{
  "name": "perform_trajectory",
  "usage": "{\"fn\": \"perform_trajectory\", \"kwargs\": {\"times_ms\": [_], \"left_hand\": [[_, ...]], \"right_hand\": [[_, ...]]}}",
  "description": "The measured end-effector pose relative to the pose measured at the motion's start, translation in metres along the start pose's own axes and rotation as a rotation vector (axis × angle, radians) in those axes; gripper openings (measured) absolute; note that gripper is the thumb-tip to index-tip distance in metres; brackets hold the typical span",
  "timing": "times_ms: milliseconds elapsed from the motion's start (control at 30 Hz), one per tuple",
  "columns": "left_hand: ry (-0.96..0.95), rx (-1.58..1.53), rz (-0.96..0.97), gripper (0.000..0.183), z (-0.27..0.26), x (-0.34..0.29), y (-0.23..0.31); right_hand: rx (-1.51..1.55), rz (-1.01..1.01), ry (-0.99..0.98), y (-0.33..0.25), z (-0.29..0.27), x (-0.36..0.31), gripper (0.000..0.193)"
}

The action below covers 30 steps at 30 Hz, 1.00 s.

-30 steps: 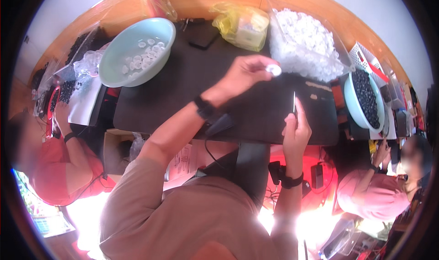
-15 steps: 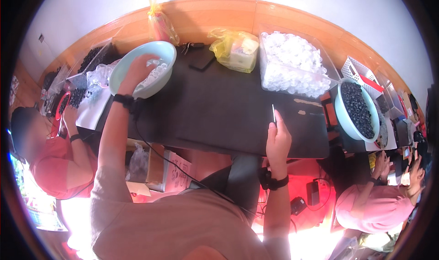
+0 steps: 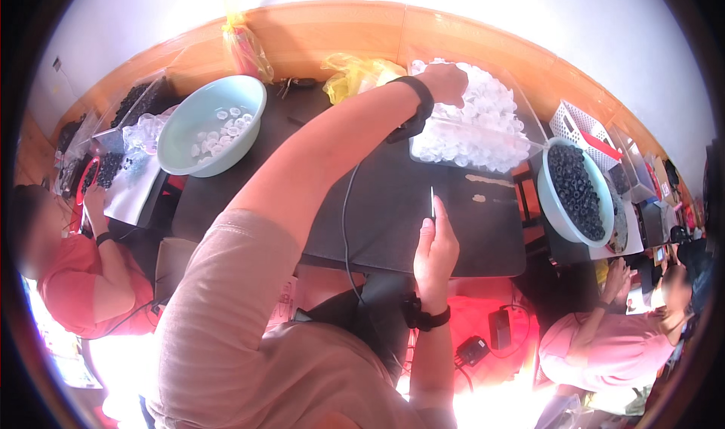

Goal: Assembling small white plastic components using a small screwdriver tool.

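Observation:
My left arm reaches across the dark table (image 3: 362, 225). My left hand (image 3: 447, 84) is over the clear plastic box (image 3: 527, 112), at a heap of translucent white round pieces (image 3: 487, 97); its fingers are hidden, so what they do does not show. Near the table's front edge, my right hand (image 3: 436, 254) grips a thin, pale, blade-like tool (image 3: 433, 200) pointing upward. Its exact kind is too small to tell. At the far left stands a light blue bowl (image 3: 185, 115) with several similar translucent pieces (image 3: 223, 134) at its bottom.
Yellow plastic bags (image 3: 349, 78) lie at the back. To the right, another light blue bowl (image 3: 547, 202) holds black ring-shaped parts (image 3: 578, 191), beside a white perforated basket (image 3: 575, 123). A cable (image 3: 347, 233) hangs from my left wrist. People in pink (image 3: 98, 285) work on both sides.
My left hand has left the light blue bowl and swung right to the clear box. The right hand keeps its grip on the thin tool. The whole view has shifted slightly.

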<state>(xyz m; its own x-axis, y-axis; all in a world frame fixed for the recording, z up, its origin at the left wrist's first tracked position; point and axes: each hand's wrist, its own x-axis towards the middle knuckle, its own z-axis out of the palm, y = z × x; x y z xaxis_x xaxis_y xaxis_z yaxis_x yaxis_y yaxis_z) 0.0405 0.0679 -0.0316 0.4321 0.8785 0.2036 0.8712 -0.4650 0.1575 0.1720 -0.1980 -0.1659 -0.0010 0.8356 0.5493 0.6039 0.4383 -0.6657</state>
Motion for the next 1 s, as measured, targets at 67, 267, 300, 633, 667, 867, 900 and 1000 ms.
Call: {"fn": "perform_trajectory", "kwargs": {"times_ms": [67, 267, 300, 633, 667, 867, 900, 1000], "left_hand": [[-0.007, 0.012, -0.013, 0.024, 0.009, 0.008, -0.004], [0.136, -0.281, 0.071, 0.028, -0.016, -0.013, -0.021], [0.128, -0.284, 0.081, 0.028, -0.022, -0.023, -0.013], [-0.187, -1.526, -0.012, 0.023, 0.06, -0.192, 0.025], [-0.193, -1.546, -0.021, 0.023, 0.075, -0.199, 0.024], [-0.208, -1.655, 0.018, 0.026, 0.102, -0.211, 0.026], [-0.217, -1.698, 0.043, 0.027, 0.103, -0.212, 0.024], [-0.204, -1.624, 0.044, 0.028, 0.109, -0.216, 0.024]], "right_hand": [[-0.01, -0.012, 0.005, 0.0, 0.002, 0.001, 0.04], [-0.009, 0.043, -0.025, -0.006, -0.001, 0.001, 0.039], [-0.013, 0.053, -0.018, -0.003, -0.002, 0.001, 0.039], [0.562, 0.374, 0.025, -0.006, -0.011, 0.007, 0.045], [0.613, 0.392, 0.032, -0.009, -0.009, 0.007, 0.047], [0.619, 0.41, 0.023, -0.008, 0.004, 0.01, 0.042], [0.634, 0.416, 0.022, -0.006, 0.005, 0.01, 0.04], [0.645, 0.436, 0.016, -0.003, 0.009, 0.01, 0.034]]}}
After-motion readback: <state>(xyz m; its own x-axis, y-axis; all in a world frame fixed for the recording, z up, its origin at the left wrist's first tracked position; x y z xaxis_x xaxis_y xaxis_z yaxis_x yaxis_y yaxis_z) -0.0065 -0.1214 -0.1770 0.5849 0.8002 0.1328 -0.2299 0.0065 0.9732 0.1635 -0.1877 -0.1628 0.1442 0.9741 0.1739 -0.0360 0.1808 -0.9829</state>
